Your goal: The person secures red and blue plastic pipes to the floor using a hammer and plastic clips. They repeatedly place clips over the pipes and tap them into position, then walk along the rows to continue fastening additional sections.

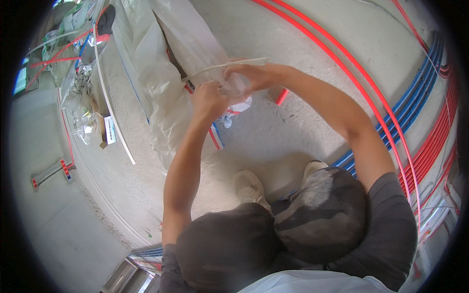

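Note:
In front of my crouched knees, my left hand and my right hand are close together above the floor. Crumpled clear plastic is pinched between them, with both hands' fingers closed on it. A thin whitish strip crosses just beyond my fingers; whether either hand grips it is unclear. Long translucent plastic sheeting lies to the left of and beyond my left hand. Below the hands, a clear wrapper with red and blue markings rests on the floor. A short red piece lies under my right wrist.
Red pipes curve over the concrete floor at right, beside bundled blue pipes and more red pipes. A white thin pipe, a small carton and heaped plastic scraps lie at left.

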